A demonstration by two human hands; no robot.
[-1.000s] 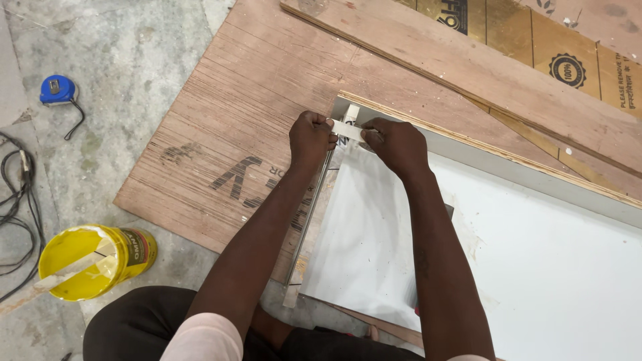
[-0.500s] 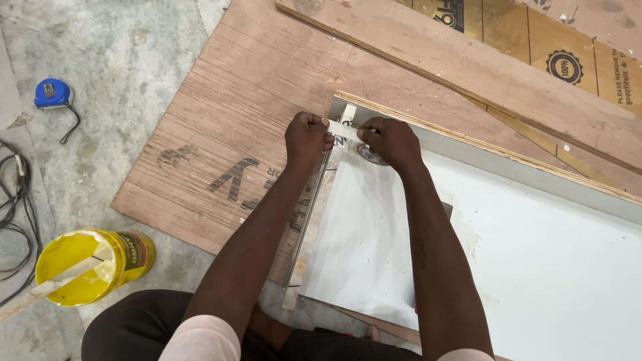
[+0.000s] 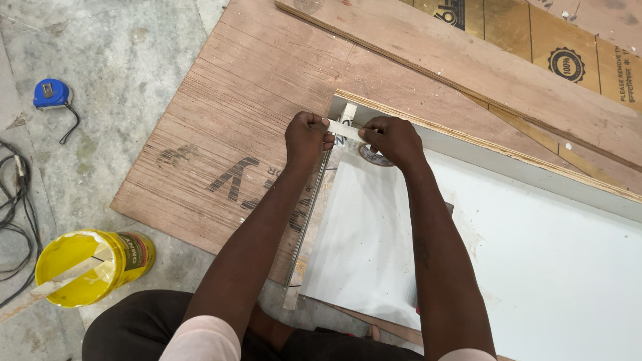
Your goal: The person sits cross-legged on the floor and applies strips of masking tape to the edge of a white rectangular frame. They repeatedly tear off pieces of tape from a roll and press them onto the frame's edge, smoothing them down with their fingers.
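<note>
My left hand (image 3: 306, 137) and my right hand (image 3: 393, 139) both pinch a short pale strip of tape (image 3: 344, 129) stretched between them. They hover over the near corner of a white laminated panel (image 3: 535, 247) that has a raised white edge wall (image 3: 508, 164). A tape roll (image 3: 372, 158) lies on the panel just under my right hand, partly hidden by it. A narrow metal strip (image 3: 309, 214) runs along the panel's left edge below my left hand.
Plywood sheet (image 3: 234, 120) lies under the panel on a concrete floor. A long plank (image 3: 481, 67) crosses the top. A yellow open can (image 3: 87, 266) with a stick sits bottom left; a blue tape measure (image 3: 52, 93) and black cables (image 3: 13, 214) lie at left.
The hands stay at the panel corner with the strip between them; the left hand shifted slightly down and left. The view drifted a little.
</note>
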